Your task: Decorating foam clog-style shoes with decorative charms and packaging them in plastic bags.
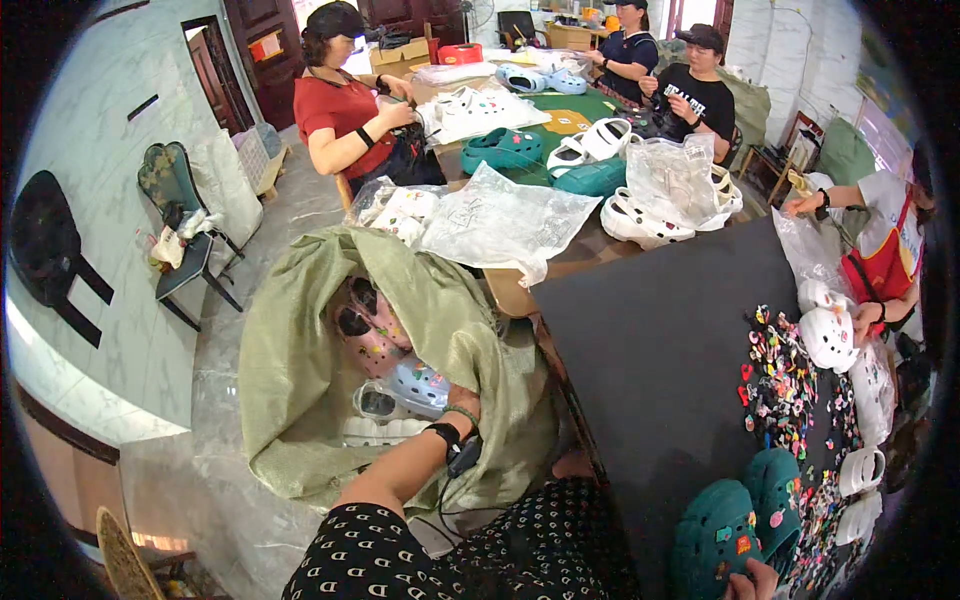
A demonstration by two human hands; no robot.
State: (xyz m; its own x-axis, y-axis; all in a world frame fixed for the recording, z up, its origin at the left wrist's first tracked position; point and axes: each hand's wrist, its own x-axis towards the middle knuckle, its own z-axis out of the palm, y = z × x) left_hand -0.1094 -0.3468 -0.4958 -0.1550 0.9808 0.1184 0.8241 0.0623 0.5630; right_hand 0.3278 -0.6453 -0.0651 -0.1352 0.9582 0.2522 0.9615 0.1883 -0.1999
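My left hand (464, 400) reaches down into a big pale-green woven sack (290, 370), beside a light blue clog (418, 385). Its fingers are hidden, so I cannot tell whether it grips anything. Pink clogs (370, 335) and a white clog (380, 402) also lie inside the sack. At the lower right, my right hand (752, 580) has its fingers curled against the edge of a dark green clog (715, 535) with colourful charms on it. A second green clog (775, 495) rests right beside it on the black tabletop.
Many small colourful charms (785, 390) cover the right side of the black table (650, 330). A co-worker at the right handles a white clog (828, 338). Other people sit around the far table, which bears clogs and clear plastic bags (510, 225). A chair (185, 230) stands at the left.
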